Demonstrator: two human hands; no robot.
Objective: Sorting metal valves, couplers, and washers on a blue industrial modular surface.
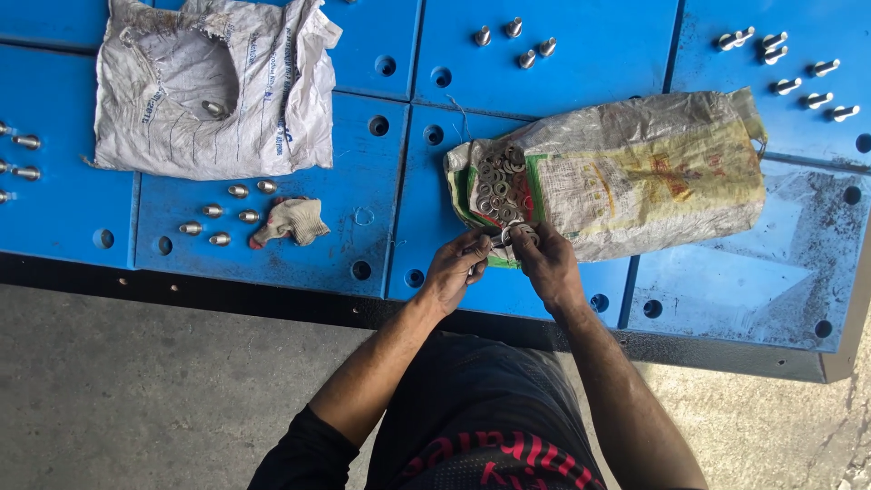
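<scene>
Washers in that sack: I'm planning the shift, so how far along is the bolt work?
Done: bolts stand grouped on the blue panels, six at left, four up top. In hand: both hands, left hand and right hand, pinch washers at the sack mouth. Left: many panel holes are unfilled.

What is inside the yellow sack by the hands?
The yellow sack has metal washers piled at its open mouth. Both hands' fingers hold a few. Whatever lies deeper is covered by the sack cloth.
</scene>
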